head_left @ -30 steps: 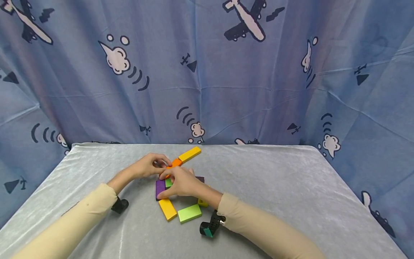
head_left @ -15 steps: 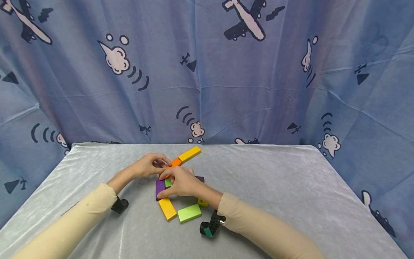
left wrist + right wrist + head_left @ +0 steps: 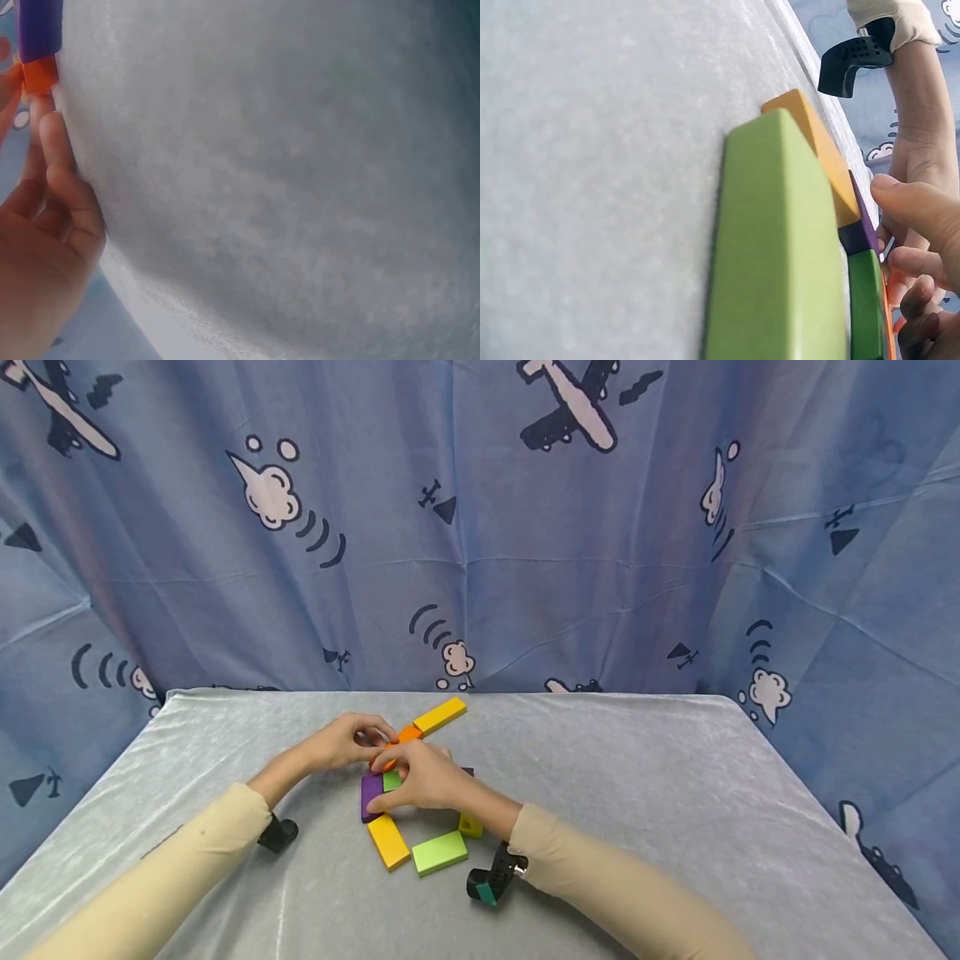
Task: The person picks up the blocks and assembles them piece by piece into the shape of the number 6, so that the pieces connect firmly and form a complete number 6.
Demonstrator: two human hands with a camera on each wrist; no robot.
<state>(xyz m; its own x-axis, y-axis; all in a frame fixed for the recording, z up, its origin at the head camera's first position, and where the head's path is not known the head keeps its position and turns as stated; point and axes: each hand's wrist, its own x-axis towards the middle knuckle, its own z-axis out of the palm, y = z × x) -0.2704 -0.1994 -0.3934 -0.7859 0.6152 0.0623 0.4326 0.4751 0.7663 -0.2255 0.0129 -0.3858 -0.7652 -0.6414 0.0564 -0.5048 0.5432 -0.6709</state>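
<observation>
My left hand point(image 3: 347, 743) holds an orange block point(image 3: 409, 733), with thumb and fingertips at its left side; the left wrist view shows fingertips at an orange block point(image 3: 40, 75) below a purple one. My right hand point(image 3: 427, 777) reaches over the row of blocks, thumb stretched toward the purple block point(image 3: 371, 795) and index finger at the orange piece. In the right wrist view, the right thumb point(image 3: 911, 202) stands apart from the purple block point(image 3: 862, 210), the other fingers loosely bent. A green block point(image 3: 392, 781) lies beside the purple one, partly covered by the right hand.
A long yellow block point(image 3: 440, 717) adjoins the orange at the back. An amber block point(image 3: 388, 842), a lime-green block point(image 3: 439, 853) and a small yellow block point(image 3: 470, 825) curve round the near side. A dark block point(image 3: 468, 771) is mostly hidden behind the right hand. Grey cloth point(image 3: 637, 793) covers the table.
My right hand has shifted slightly, its thumb lifting a little from the near end of the purple block. The left hand and the blocks stay in place.
</observation>
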